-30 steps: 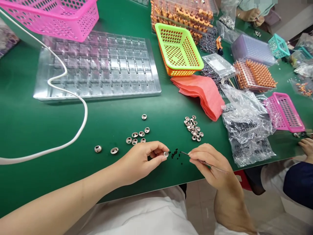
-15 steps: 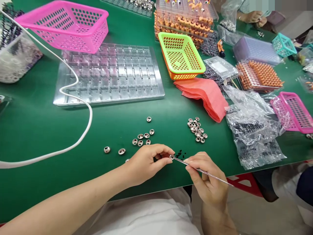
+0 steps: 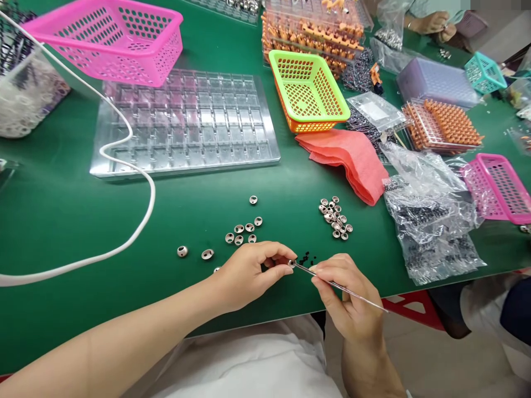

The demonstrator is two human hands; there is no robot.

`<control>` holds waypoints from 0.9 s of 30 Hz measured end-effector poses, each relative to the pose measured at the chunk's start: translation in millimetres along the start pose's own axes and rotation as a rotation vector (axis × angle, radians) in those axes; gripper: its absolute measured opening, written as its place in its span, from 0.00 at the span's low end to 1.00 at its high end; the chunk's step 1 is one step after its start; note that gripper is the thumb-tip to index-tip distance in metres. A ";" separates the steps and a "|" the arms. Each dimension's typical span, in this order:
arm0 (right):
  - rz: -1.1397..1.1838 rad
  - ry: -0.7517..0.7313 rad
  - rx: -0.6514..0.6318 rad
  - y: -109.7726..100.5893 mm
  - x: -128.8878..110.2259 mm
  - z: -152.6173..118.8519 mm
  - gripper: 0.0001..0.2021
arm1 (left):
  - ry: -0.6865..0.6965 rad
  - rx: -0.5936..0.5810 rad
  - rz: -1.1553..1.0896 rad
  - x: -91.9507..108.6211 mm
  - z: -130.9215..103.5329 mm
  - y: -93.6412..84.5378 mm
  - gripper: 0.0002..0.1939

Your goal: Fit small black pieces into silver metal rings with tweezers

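Between the thumb and forefinger of my left hand (image 3: 253, 276) is a small round metal cap (image 3: 292, 263) with a hole in it. My right hand (image 3: 348, 293) pinches a thin metal rod-like tool (image 3: 344, 288), its tip at the cap; whether it reaches inside I cannot tell. Tiny black pieces (image 3: 306, 257) lie scattered just behind the tool's tip. Several more metal caps (image 3: 239, 228) sit loosely behind my left hand, with two others (image 3: 207, 254) farther left. Another cluster of caps (image 3: 335, 218) is on the green table (image 3: 199, 204) behind my right hand.
A clear compartment tray (image 3: 186, 127) lies under a pink basket (image 3: 124, 47). A white cable (image 3: 151, 193) curves across the left. Behind are a green basket (image 3: 309, 88) and a red cloth (image 3: 348, 160). Plastic bags (image 3: 431, 215) lie right. Another person's hands (image 3: 435, 23) work far right.
My right hand and the tool have shifted slightly left and tilted a little. The left hand keeps its hold on the cap. The whole view has moved slightly.
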State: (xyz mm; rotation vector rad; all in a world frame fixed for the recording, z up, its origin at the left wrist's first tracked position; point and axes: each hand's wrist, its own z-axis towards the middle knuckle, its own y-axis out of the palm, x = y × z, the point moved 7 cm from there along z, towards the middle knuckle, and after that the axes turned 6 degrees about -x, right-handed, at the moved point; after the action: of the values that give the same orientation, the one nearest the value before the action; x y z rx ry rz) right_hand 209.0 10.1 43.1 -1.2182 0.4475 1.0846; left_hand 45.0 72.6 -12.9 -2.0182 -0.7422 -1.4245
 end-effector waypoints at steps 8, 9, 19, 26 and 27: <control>-0.049 -0.035 -0.011 1.7 -4.3 -1.2 0.19 | -0.001 0.008 -0.002 -1.3 0.1 -0.2 0.08; -0.051 -0.037 -0.015 1.9 -4.8 -1.3 0.19 | 0.001 0.009 -0.003 -1.4 0.2 0.1 0.08; -0.058 -0.050 -0.011 -0.3 -7.8 -3.9 0.19 | -0.029 -0.014 -0.028 -1.6 0.5 0.4 0.09; -0.042 -0.030 0.014 0.3 -4.6 -4.9 0.21 | -0.045 -0.018 -0.039 -0.3 0.7 -0.3 0.09; -0.047 -0.027 0.015 0.3 -4.3 -4.9 0.20 | -0.041 -0.016 -0.038 0.2 0.7 -0.5 0.09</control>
State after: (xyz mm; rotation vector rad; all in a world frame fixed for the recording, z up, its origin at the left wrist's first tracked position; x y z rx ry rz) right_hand 208.0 3.8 44.6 -1.1939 0.4044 1.0542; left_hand 45.1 73.5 -12.8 -2.0617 -0.7923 -1.4184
